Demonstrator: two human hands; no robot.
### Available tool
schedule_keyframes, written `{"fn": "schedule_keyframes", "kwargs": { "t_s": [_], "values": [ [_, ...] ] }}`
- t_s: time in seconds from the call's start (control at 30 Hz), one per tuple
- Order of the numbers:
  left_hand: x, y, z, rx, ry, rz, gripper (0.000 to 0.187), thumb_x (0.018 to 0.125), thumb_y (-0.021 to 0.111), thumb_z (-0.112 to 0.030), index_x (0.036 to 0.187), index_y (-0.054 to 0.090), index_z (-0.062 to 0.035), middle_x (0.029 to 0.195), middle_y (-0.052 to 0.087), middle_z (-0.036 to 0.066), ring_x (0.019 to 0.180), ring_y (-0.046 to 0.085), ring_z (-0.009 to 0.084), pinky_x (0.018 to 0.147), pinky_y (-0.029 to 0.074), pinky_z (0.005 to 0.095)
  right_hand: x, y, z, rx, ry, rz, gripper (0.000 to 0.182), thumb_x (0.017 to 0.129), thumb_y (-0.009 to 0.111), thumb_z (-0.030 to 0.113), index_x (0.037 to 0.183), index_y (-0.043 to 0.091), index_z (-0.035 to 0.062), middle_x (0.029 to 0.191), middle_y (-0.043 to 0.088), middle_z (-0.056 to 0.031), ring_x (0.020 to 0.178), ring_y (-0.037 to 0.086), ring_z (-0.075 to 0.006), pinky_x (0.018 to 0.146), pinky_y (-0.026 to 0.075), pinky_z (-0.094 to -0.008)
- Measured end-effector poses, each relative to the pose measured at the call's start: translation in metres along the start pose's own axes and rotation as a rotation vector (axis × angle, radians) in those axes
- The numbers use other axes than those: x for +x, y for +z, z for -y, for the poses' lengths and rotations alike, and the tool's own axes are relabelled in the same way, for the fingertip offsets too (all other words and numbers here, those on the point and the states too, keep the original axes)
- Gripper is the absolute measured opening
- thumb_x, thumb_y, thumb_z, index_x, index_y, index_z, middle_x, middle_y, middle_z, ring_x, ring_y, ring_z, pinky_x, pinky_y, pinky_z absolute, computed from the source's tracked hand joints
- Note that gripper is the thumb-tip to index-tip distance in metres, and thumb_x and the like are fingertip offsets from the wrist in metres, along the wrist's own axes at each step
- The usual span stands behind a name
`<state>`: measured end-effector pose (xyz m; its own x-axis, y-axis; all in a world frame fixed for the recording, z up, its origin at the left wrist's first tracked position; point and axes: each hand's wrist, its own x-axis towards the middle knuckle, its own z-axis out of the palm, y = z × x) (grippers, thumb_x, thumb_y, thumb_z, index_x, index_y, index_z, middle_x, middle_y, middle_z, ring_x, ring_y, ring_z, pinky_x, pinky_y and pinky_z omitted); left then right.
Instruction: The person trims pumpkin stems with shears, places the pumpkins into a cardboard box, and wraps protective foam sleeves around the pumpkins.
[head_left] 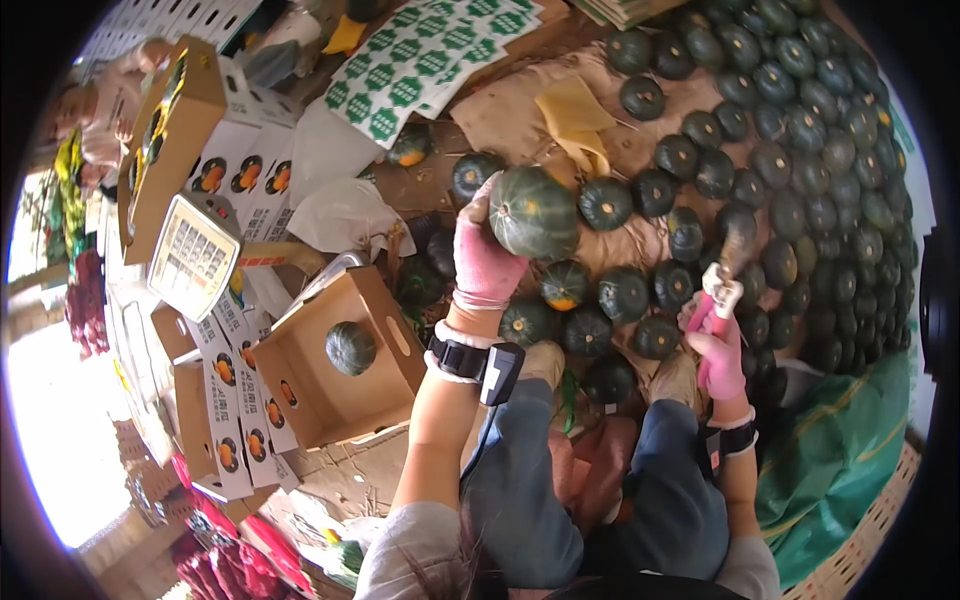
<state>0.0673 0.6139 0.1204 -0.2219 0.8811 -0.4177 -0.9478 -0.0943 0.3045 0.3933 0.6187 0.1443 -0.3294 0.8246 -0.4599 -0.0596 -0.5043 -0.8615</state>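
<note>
My left hand (487, 262), in a pink glove, is closed around the side of a large green pumpkin (533, 212) with pale stripes, held up above the others. My right hand (716, 352), also gloved in pink, is wrapped around a pink-handled tool (708, 308). The tool's brownish far end is blurred and looks like a brush, in front of the pumpkins on the floor. Below the held pumpkin lies a green pumpkin with an orange patch (565, 286). To the left, a single pumpkin (351, 348) sits inside an open cardboard box (318, 400).
A dense pile of dark green pumpkins (800, 130) fills the right side. Sheets of green-and-white labels (430, 60) lie at the top, near a yellow cloth (575, 115). A scale display (195, 257) stands beside printed boxes on the left. A green tarp (840, 460) lies lower right. Another person (105, 110) is at upper left.
</note>
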Motion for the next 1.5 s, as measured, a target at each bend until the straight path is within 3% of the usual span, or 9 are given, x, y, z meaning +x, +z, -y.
{"fn": "schedule_keyframes", "kwargs": {
  "t_s": [0.03,0.17,0.3,0.77,1.0,1.2,1.23,1.37,1.5],
  "values": [
    [-0.01,0.012,0.007,0.011,-0.061,0.041,0.039,0.088,0.046,-0.029,0.121,0.056,-0.0098,0.117,0.06,0.012,0.112,0.055,0.0243,0.098,0.042,0.043,-0.002,0.005,0.006,-0.242,-0.048,-0.043,0.058,0.062,0.068,0.007,0.116,0.048,0.002,0.098,0.05,-0.0028,0.092,0.05,-0.0142,0.083,0.041,-0.0284],
    [-0.024,0.002,0.04,-0.419,-0.527,0.16,0.069,0.085,0.041,-0.066,0.123,0.052,-0.0097,0.117,0.059,0.013,0.099,0.061,0.0333,0.075,0.053,0.0514,-0.004,0.012,0.014,-1.052,-0.559,-0.102,0.052,0.058,0.075,0.016,0.103,0.052,0.0028,0.095,0.056,-0.0124,0.087,0.055,-0.032,0.076,0.044,-0.0374],
    [-0.028,-0.004,0.067,-0.066,-0.495,0.012,0.066,0.088,0.04,-0.062,0.13,0.047,-0.0113,0.129,0.051,0.011,0.118,0.049,0.0329,0.087,0.047,0.0559,0.0,0.015,0.027,-1.429,-0.647,-0.197,0.046,0.058,0.072,0.021,0.098,0.054,0.0094,0.091,0.055,-0.0056,0.086,0.053,-0.027,0.081,0.04,-0.0422],
    [-0.034,-0.006,0.103,-0.176,-0.706,0.047,0.086,0.08,0.036,-0.076,0.134,0.041,-0.0084,0.135,0.045,0.017,0.119,0.047,0.0386,0.086,0.05,0.0515,-0.008,-0.004,0.041,-1.548,-0.619,-0.197,0.054,0.057,0.074,0.022,0.105,0.055,0.0072,0.097,0.056,-0.0073,0.094,0.053,-0.0281,0.085,0.039,-0.0422],
    [-0.034,-0.022,0.1,-0.175,-0.829,0.073,0.079,0.077,0.043,-0.076,0.126,0.049,-0.0152,0.123,0.056,0.015,0.099,0.058,0.0374,0.063,0.054,0.0432,-0.006,-0.013,0.023,-1.432,-0.596,-0.12,0.022,0.065,0.07,0.013,0.083,0.058,0.0103,0.075,0.059,-0.0049,0.071,0.059,-0.0268,0.063,0.045,-0.0382],
    [-0.044,-0.013,0.047,0.261,-0.364,0.103,0.06,0.078,0.065,-0.049,0.125,0.049,-0.0155,0.114,0.059,0.009,0.096,0.061,0.0307,0.065,0.056,0.0439,-0.009,-0.021,0.002,-0.985,-0.295,-0.19,0.047,0.065,0.075,0.009,0.107,0.054,-0.0004,0.095,0.06,-0.0145,0.083,0.061,-0.0252,0.075,0.049,-0.0326],
    [-0.048,-0.005,0.019,0.338,-0.255,0.244,0.063,0.072,0.072,-0.046,0.119,0.048,-0.0129,0.108,0.056,0.009,0.094,0.061,0.0247,0.064,0.055,0.043,-0.009,-0.028,0.002,-0.957,-0.326,-0.222,0.048,0.07,0.074,0.008,0.112,0.053,-0.0001,0.088,0.053,-0.0036,0.077,0.048,-0.011,0.071,0.044,-0.0261],
    [-0.103,-0.011,-0.073,0.652,0.335,-0.134,0.07,0.068,0.076,-0.039,0.125,0.042,-0.0167,0.123,0.046,0.011,0.112,0.049,0.0303,0.088,0.049,0.0514,-0.006,-0.043,0.01,-0.695,-0.181,-0.255,0.048,0.072,0.071,0.005,0.115,0.051,-0.0018,0.098,0.051,-0.0018,0.087,0.046,-0.0109,0.083,0.04,-0.0243],
    [-0.14,-0.077,-0.142,1.098,0.807,-0.537,0.066,0.072,0.075,-0.008,0.126,0.036,-0.0117,0.116,0.048,0.013,0.099,0.056,0.0262,0.086,0.05,0.0362,-0.004,-0.042,0.001,-0.662,-0.198,-0.159,0.049,0.072,0.071,0.006,0.116,0.05,-0.0008,0.098,0.052,-0.0018,0.088,0.047,-0.0113,0.085,0.039,-0.0258]
  ]
}}
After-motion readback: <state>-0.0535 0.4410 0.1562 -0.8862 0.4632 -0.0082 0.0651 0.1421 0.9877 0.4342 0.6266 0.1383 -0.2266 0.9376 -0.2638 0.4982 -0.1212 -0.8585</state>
